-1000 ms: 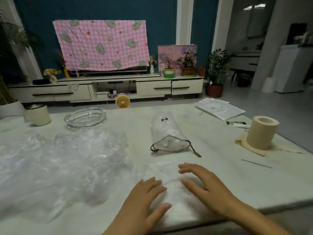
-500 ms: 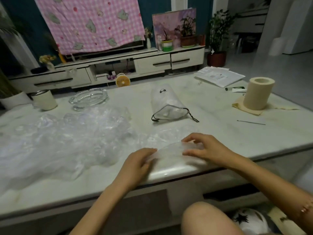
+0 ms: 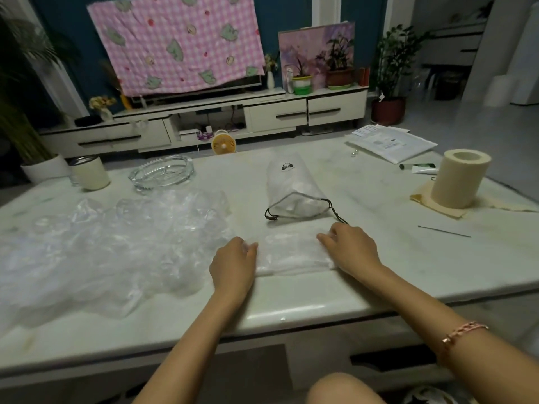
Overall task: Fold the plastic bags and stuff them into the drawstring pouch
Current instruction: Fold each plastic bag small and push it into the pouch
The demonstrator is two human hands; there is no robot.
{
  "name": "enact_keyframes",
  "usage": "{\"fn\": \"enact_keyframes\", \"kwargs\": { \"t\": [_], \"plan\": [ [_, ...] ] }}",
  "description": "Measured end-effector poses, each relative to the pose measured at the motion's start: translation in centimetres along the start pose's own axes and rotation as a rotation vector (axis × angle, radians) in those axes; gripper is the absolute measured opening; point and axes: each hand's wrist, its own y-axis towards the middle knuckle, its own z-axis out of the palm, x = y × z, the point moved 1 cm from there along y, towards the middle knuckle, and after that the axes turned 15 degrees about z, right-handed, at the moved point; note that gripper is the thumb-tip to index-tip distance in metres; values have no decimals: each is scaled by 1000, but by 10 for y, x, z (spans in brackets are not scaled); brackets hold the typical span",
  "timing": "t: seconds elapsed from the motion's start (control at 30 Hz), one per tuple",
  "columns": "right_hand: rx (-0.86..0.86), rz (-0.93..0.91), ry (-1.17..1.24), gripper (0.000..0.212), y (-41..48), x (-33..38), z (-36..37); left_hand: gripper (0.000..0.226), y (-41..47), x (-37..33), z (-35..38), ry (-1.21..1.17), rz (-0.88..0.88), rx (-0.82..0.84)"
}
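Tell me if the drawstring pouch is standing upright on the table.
No, the drawstring pouch lies on its side with its cord trailing beside it.

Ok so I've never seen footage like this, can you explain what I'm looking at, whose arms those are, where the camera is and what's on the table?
There is no machine here. These are a person's two bare arms, filmed by a wide-angle camera worn on their head and looking forward and down, which is why the arms enter from the bottom edge. The left hand and right hand each hold one end of a folded plastic bag lying on the pale table. To the left is a loose pile of clear plastic bags. Just beyond the hands a drawstring pouch lies on its side, mouth toward the person, and looks partly filled. Further back stand a glass ashtray and a cup. On the right are a cream roll and some papers.
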Motion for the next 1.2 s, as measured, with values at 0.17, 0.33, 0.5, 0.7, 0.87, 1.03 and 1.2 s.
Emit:
{"fn": "enact_keyframes", "kwargs": {
  "t": [0.17,0.33,0.5,0.7,0.87,1.03,1.2],
  "plan": [
    [78,7,-284,33,11,5,-15,33,-1,-5,5,226,42,39],
    [467,-28,-760,27,39,55,-56,34,1,-4,11,318,120,46],
    [615,-238,-313,27,24,104,-19,32,-2,-6,7,283,102,59],
    [605,-415,-167,33,18,89,20,28,2,5,5,-118,6,-49],
    [892,-263,-369,18,34,98,4,30,-1,8,0,-628,-93,-142],
    [1067,-302,-434,23,32,140,15,27,-1,13,-7,-715,-59,-144],
    [984,-330,-206,25,39,111,18,17,2,19,-3,-807,-95,-228]
  ]
}}
